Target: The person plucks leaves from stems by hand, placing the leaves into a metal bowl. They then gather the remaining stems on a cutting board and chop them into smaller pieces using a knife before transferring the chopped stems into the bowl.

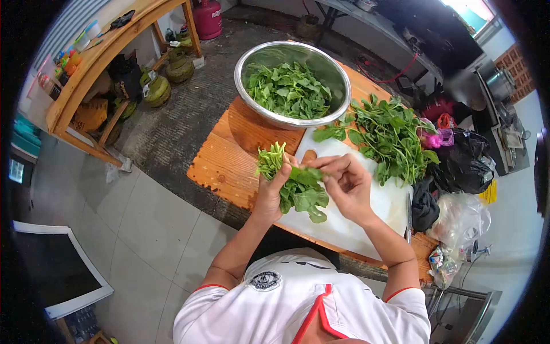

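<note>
A bunch of leafy greens (pixel 301 192) is gripped in my left hand (pixel 270 192), its cut stems pointing up and away and its leaves hanging towards me. My right hand (pixel 350 186) pinches a leaf at the right side of that bunch. Both hands are above the near left part of a white cutting board (pixel 366 223). Beyond them stands a steel bowl (pixel 245 92) holding loose green leaves (pixel 289 92). A heap of uncut leafy greens (pixel 389 137) with long stems lies across the board's far right part.
A knife (pixel 408 215) lies along the board's right edge on the wooden table (pixel 223 152). Beside it are a black cloth-like bundle (pixel 425 203), a black plastic bag (pixel 464 160) and a clear plastic bag (pixel 461 221). At far left stands a wooden shelf (pixel 109 54) with green gas cylinders (pixel 156 89) nearby.
</note>
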`<act>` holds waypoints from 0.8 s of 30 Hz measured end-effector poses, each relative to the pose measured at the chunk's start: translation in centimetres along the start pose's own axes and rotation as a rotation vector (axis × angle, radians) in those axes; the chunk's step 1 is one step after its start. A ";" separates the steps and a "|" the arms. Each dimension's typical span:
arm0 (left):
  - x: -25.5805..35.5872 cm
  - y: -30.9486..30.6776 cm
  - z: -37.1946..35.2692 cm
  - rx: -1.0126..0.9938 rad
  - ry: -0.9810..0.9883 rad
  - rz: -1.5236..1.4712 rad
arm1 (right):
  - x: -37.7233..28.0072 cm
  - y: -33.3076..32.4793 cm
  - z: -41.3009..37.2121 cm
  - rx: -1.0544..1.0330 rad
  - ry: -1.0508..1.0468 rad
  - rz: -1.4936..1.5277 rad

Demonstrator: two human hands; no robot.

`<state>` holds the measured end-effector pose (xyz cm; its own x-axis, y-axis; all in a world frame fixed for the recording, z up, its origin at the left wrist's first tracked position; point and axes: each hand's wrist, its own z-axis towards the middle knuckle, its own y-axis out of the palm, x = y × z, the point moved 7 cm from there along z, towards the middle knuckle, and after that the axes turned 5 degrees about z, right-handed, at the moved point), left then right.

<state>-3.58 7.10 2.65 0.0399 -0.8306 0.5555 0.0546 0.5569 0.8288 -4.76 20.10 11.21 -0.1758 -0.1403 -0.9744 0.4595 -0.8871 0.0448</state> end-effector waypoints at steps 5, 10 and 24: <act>-0.6 -0.3 -0.4 0.014 -0.100 -0.003 | 0.1 0.6 -0.3 -0.107 0.033 -0.041; -0.3 -2.1 0.0 0.030 -0.144 0.037 | -1.1 0.3 1.8 -0.284 0.049 -0.230; 2.0 -5.1 0.5 0.051 -0.214 0.220 | 7.3 -4.7 23.6 -0.542 -0.191 -1.342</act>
<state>-4.31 2.57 -0.41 -0.1665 -0.6749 0.7189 0.0177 0.7269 0.6865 -28.76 12.83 9.06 -0.8183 0.5487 -0.1711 0.1178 -0.1312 -0.9843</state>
